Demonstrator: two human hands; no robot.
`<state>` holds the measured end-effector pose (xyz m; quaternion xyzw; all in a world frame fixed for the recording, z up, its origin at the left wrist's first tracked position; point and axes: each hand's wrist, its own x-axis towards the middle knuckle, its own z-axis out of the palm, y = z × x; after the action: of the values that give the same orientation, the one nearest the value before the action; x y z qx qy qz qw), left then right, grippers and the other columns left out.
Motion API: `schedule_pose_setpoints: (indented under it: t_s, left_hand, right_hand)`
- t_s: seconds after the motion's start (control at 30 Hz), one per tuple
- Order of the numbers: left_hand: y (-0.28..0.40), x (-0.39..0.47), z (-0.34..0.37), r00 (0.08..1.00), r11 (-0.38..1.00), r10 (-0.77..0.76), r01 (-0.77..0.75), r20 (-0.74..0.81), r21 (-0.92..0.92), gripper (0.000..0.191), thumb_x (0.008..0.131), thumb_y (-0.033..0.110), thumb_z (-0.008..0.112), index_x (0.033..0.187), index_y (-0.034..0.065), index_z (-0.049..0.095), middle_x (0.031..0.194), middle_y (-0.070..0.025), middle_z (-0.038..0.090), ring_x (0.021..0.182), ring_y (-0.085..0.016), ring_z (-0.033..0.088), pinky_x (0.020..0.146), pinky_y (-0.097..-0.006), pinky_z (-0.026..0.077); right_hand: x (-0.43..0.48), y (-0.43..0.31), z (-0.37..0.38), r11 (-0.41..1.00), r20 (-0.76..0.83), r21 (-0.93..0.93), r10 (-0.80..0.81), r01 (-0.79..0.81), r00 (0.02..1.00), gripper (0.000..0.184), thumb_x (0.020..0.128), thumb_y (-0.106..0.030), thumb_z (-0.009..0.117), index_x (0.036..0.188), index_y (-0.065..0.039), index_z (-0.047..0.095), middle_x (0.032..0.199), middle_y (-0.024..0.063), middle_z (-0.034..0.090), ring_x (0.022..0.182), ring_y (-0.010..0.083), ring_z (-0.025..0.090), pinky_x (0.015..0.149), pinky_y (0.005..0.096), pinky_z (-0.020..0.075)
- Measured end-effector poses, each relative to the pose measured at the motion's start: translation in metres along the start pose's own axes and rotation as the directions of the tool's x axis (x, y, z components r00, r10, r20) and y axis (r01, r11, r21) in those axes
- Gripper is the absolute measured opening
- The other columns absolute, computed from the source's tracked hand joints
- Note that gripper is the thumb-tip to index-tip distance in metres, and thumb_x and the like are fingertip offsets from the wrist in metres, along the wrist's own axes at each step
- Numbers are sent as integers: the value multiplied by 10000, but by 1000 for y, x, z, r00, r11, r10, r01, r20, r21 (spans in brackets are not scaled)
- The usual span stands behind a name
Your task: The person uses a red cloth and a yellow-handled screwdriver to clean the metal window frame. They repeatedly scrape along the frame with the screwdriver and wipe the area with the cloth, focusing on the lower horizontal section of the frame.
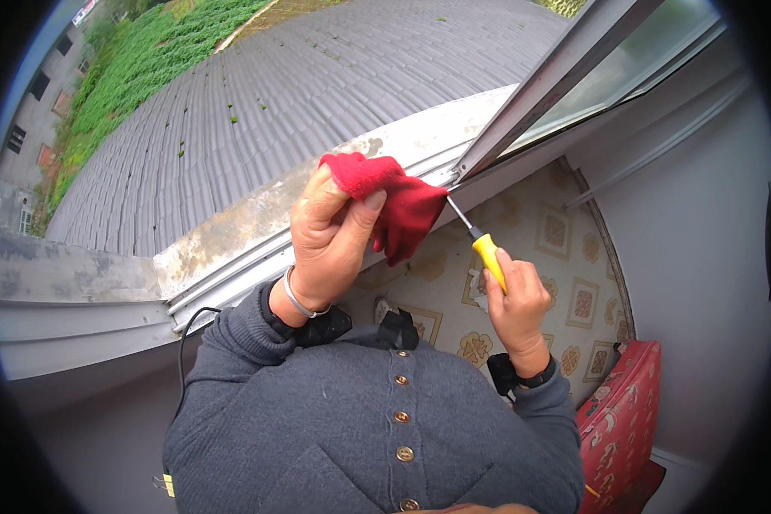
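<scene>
A red cloth [411, 209] hangs from my left hand [331, 241], pinched between thumb and fingers above the window track [266, 260]. My right hand [519, 307] grips the yellow handle of a screwdriver [490, 258], its metal shaft pointing up and to the left. The shaft's far end meets the right corner of the cloth, which hides the tip; whether the tip is under the cloth or only against it I cannot tell. Just above that corner stands the lower end of the window sash frame [527, 96].
Beyond the concrete ledge [231, 238] slopes a grey tiled roof [250, 122]. Patterned flooring [527, 225] lies below my hands. A red patterned padded item [623, 411] stands at lower right, near the wall [694, 257]. A black cable [181, 360] runs beside my left arm.
</scene>
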<state>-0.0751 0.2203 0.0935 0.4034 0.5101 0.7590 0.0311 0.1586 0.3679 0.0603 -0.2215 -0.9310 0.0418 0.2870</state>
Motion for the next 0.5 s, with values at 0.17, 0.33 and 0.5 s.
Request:
schedule_pose_setpoints:
  t_s: [0.17,0.33,0.5]
  left_hand:
    - [-14,-10,-14,989,990,-143,143,-47,14,214,918,-19,652,1127,-15,698,1001,-76,669,916,-170,603,828,-283,478]
    - [-29,-30,-32,975,973,-212,206,58,102,223,948,-17,629,1165,-10,679,1074,-58,660,993,-147,614,894,-276,487]
    - [-36,-48,-37,975,973,-223,223,-15,64,202,899,-41,632,1085,-9,703,1039,-96,685,963,-207,642,907,-303,484]
  right_hand:
    - [47,-2,-20,974,160,-174,-118,146,980,408,802,-113,771,1194,-75,664,815,83,587,692,272,631,607,380,519]
    - [123,-34,-32,846,531,-329,-201,419,823,140,830,-130,689,924,-41,636,745,115,595,648,294,648,576,387,521]
    - [221,-59,-8,743,837,-194,-215,641,503,162,755,-186,692,745,-25,707,739,192,690,746,350,702,652,440,552]
